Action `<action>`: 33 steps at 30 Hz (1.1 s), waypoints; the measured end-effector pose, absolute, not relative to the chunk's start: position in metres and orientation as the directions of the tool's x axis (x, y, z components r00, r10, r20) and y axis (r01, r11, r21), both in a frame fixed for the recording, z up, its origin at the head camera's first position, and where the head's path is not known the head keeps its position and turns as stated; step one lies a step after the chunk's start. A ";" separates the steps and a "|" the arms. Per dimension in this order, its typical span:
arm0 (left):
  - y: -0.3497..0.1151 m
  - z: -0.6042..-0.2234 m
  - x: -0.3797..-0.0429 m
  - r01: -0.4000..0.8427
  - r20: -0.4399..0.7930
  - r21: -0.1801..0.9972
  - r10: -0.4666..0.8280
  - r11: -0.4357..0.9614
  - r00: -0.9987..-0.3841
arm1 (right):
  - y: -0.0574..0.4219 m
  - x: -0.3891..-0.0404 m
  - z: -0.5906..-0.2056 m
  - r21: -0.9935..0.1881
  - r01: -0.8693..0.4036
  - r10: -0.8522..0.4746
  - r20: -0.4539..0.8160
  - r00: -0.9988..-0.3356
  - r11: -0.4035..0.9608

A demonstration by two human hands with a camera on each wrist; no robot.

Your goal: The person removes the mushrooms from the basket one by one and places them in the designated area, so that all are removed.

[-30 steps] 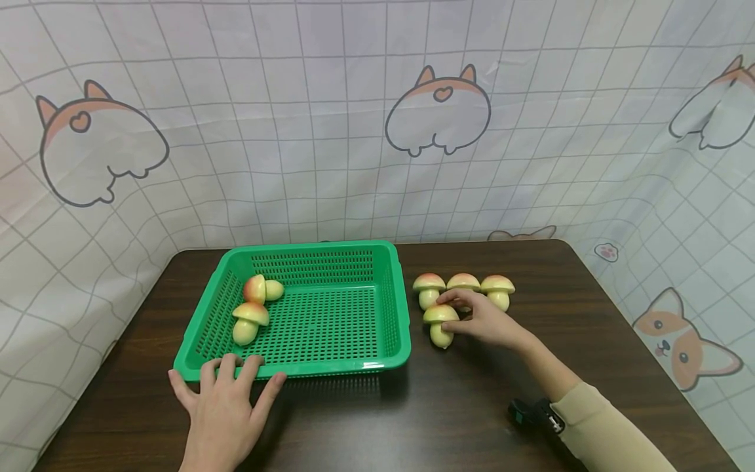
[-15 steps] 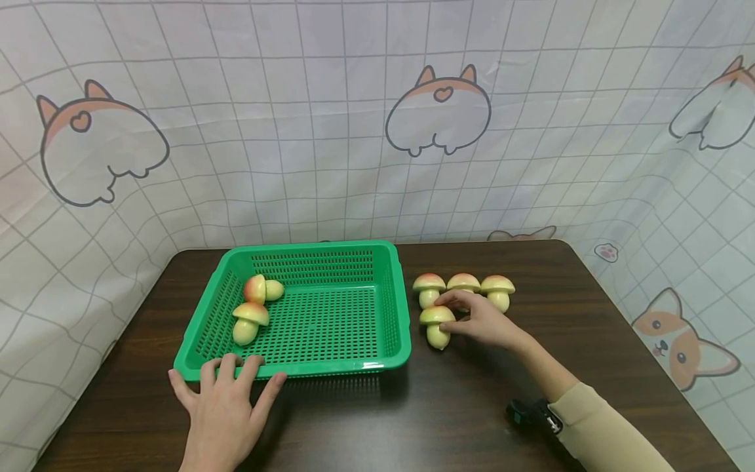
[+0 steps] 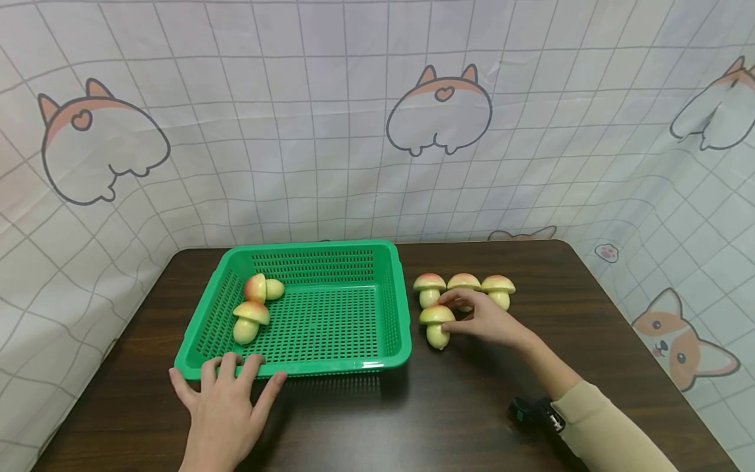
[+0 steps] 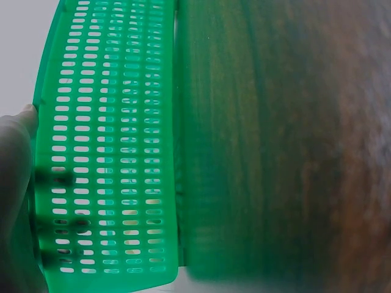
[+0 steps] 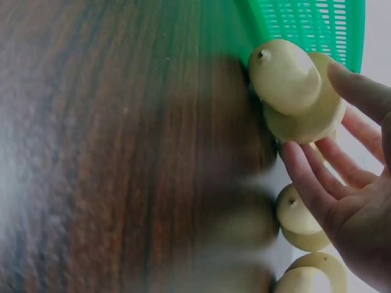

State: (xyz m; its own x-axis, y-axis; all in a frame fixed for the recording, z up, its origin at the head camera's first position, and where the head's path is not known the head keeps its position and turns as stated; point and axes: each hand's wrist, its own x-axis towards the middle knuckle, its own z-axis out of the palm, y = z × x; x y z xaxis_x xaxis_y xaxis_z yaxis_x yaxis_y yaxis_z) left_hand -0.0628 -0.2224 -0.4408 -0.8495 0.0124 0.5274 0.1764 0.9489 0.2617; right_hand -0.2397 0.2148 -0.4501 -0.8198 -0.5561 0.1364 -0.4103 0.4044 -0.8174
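My left hand (image 3: 224, 413) holds the near rim of a green plastic basket (image 3: 354, 364) at its left corner, fingers hooked over the edge. Their dark shapes show through the slots of the basket wall (image 4: 110, 140) in the left wrist view. Two toy mushrooms with red-and-yellow caps lie inside, one mushroom (image 3: 250, 321) in front of the other (image 3: 262, 288). To the right of the basket, my right hand (image 3: 486, 320) pinches a toy mushroom (image 3: 437, 326) between thumb and fingers, low at the dark table. The right wrist view shows this mushroom's pale stem (image 5: 284, 76) pointing towards the camera.
Behind the right hand, three more toy mushrooms stand in a row: a left one (image 3: 429, 290), a middle one (image 3: 463, 282) partly hidden by the fingers, and a right one (image 3: 498, 292). A patterned cloth (image 3: 354, 183) hangs behind the table (image 3: 354, 426).
The right hand and its toy mushroom shifted slightly left, then the mushroom stayed put while the hand edged slightly right. The left hand and basket have not moved.
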 end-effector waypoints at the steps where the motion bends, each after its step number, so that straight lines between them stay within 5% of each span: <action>1: -0.222 -0.441 -0.063 0.177 0.527 0.263 0.012 0.949 -0.850 | 0.215 -0.240 -0.450 -0.819 -0.409 -0.556 0.138 -0.820 0.401; 21: -0.223 -0.438 -0.063 0.174 0.514 0.261 0.017 0.950 -0.858 | 0.221 -0.247 -0.404 -0.778 -0.421 -0.550 0.117 -0.827 0.467; 33: -0.223 -0.438 -0.062 0.167 0.498 0.264 0.014 0.950 -0.867 | 0.192 -0.260 -0.365 -0.716 -0.538 -0.636 0.170 -0.753 0.445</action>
State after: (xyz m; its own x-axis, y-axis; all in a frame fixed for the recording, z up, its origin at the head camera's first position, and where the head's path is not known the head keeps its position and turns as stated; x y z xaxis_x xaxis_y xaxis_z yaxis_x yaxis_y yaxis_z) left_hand -0.0622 -0.2227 -0.4379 -0.8668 0.0141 0.4984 0.1674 0.9498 0.2643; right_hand -0.2597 0.1919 -0.3646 -0.7528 -0.6359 0.1703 -0.5380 0.4452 -0.7157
